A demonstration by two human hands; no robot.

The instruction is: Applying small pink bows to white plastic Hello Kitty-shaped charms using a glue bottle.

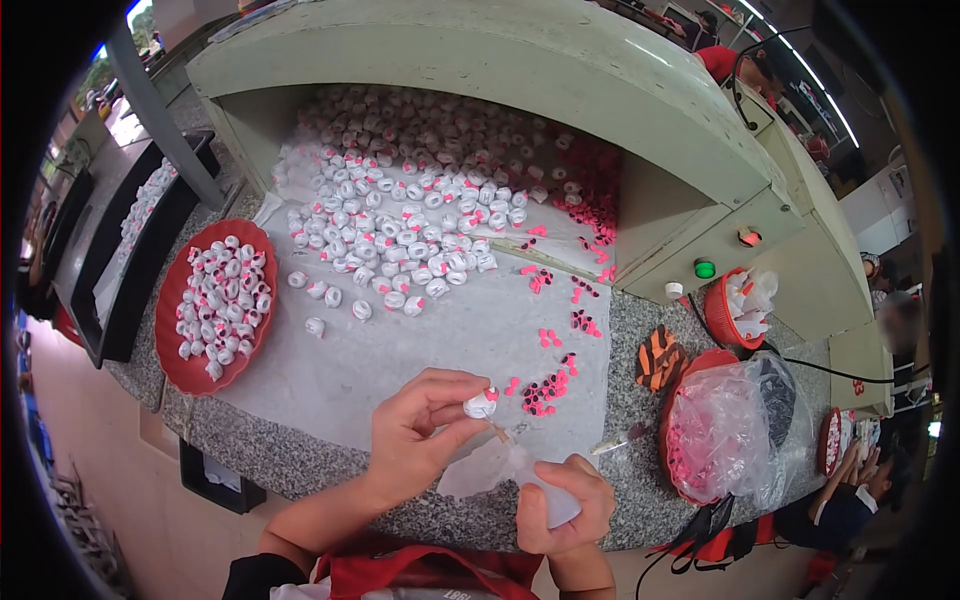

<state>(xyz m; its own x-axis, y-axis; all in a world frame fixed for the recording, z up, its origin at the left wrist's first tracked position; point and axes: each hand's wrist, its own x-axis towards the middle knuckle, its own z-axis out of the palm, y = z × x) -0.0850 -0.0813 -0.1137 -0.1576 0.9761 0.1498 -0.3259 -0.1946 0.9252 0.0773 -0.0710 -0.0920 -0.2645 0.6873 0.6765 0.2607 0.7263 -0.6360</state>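
My left hand (pixel 418 435) pinches a small white rounded piece with pink bits (pixel 481 405) between thumb and fingers, above the paper-covered worktop. In my right hand (pixel 575 505) is a translucent squeeze bottle (pixel 550 488), tilted so its thin nozzle comes close to the white piece; whether the tip touches it I cannot tell. Small pink and dark parts (pixel 545 393) lie scattered on the paper just beyond my hands. Farther back, a large heap of similar white pieces (pixel 400 235) spreads from under a pale green hood.
A red scalloped dish (pixel 165 345) with white pieces stands at left. On the right are a dish with a clear plastic bag (pixel 715 425), an orange-and-dark patterned item (pixel 660 360) and a red basket (pixel 725 322). The hood (pixel 480 50) overhangs the back. Other people sit at far right.
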